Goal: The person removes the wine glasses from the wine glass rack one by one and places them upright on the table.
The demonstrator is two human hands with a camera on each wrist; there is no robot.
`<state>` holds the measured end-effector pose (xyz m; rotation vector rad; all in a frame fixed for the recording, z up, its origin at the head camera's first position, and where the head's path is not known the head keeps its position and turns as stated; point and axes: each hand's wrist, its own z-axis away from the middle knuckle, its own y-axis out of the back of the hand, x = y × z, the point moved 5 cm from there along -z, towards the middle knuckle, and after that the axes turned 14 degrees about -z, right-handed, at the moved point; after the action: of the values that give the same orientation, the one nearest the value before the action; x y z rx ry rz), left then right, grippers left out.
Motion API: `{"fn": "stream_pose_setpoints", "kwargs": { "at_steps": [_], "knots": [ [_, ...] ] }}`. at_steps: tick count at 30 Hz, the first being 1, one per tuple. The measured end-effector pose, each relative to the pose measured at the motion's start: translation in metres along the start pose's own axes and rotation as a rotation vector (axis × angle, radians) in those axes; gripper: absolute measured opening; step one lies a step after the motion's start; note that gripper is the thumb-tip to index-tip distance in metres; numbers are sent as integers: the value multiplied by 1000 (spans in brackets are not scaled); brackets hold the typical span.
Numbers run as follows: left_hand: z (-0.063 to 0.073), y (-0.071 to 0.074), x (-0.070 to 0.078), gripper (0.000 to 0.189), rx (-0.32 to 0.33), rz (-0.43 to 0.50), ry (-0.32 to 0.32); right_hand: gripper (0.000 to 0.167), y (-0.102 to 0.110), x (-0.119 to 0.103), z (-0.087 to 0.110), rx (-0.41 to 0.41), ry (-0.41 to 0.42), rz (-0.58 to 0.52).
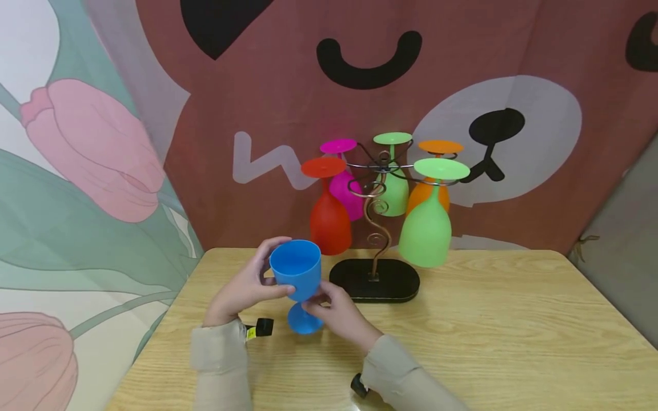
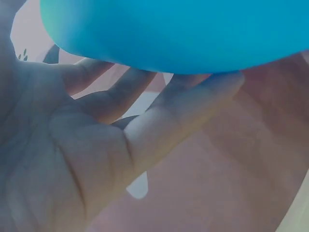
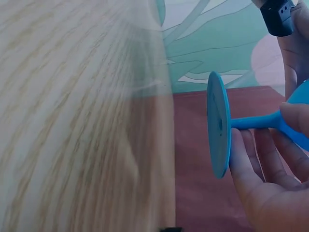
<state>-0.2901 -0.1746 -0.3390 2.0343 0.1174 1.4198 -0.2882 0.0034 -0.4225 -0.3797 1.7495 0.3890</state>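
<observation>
A blue plastic goblet [image 1: 297, 285] is held upright between my two hands, left of the stand's base. My left hand [image 1: 244, 288] grips its bowl from the left, thumb along the near side and fingers round the far side. In the left wrist view the blue bowl [image 2: 178, 34] lies against the thumb and fingers. My right hand [image 1: 340, 315] holds the goblet low on the right, where bowl meets stem. The right wrist view shows the goblet's round foot [image 3: 218, 123] raised off the tabletop, with fingers [image 3: 270, 164] along the stem.
A metal glass rack [image 1: 380, 225] on a black base [image 1: 374, 294] stands behind. Upside-down goblets hang from it: red [image 1: 331, 222], magenta [image 1: 349, 194], orange [image 1: 429, 194] and two green, the nearer [image 1: 426, 234] at right. All are on a wooden table [image 1: 514, 325] before a printed cloth.
</observation>
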Motion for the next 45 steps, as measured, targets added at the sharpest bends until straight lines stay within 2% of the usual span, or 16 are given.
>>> {"fn": "stream_pose_setpoints", "kwargs": {
  "at_steps": [6, 13, 22, 27, 33, 37, 45],
  "knots": [
    [-3, 5, -16, 87, 37, -55, 61, 30, -7, 11, -15, 11, 0, 14],
    [-6, 7, -31, 85, 62, -61, 80, 34, -13, 19, -29, 44, 11, -7],
    [-11, 7, -50, 93, 120, -27, 72, 38, -20, 24, -47, 65, -33, -4],
    [-14, 2, -65, 99, 128, 6, 117, 37, -25, 27, -55, 73, -70, 27],
    [-16, -4, -84, 103, 131, 44, 181, 38, -29, 31, -59, 86, -76, 31],
    [-17, -5, -92, 104, 170, 54, 217, 34, -26, 34, -61, 107, -76, 41],
    [-22, -5, -95, 100, 278, 103, 203, 33, -23, 37, -65, 132, -46, 87]
  ]
}}
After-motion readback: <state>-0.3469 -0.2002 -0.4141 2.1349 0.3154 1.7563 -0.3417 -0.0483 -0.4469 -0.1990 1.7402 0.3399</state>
